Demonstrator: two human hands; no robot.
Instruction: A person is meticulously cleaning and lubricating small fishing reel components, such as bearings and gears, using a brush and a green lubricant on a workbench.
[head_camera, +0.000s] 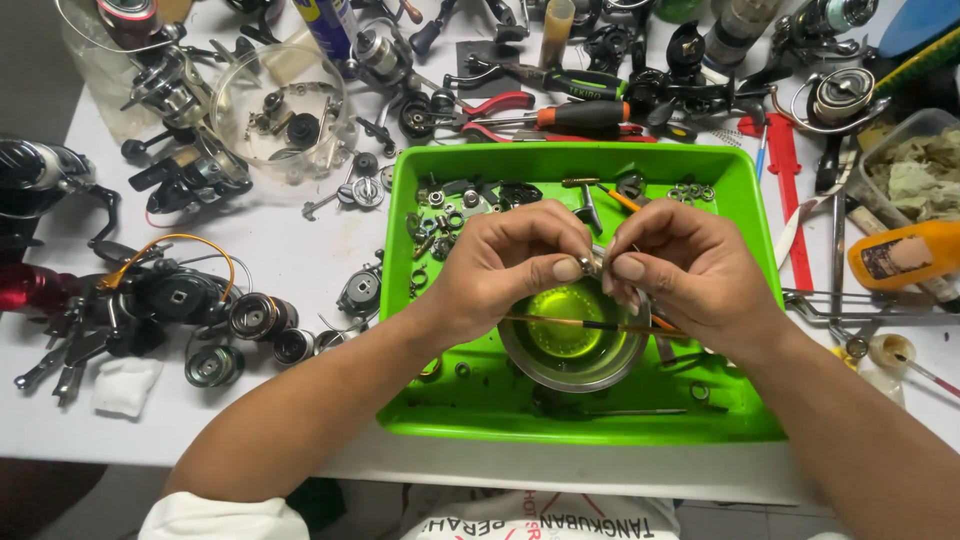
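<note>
Both hands (600, 265) above liquid-filled steel bowl (573, 350)

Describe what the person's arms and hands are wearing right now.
Both hands are bare: no gloves, rings or watch show on the left hand or the right hand. The forearms are uncovered too. A white sleeve ends near the left elbow. No sleeve shows on the right arm.

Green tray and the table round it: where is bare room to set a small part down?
Bare patches: the green tray's near-left floor beside the metal bowl, and the white table between the tray and the dismantled reels. Crowded: the tray's far end with small parts, the tools behind it, and under both hands, left hand and right hand.
</note>
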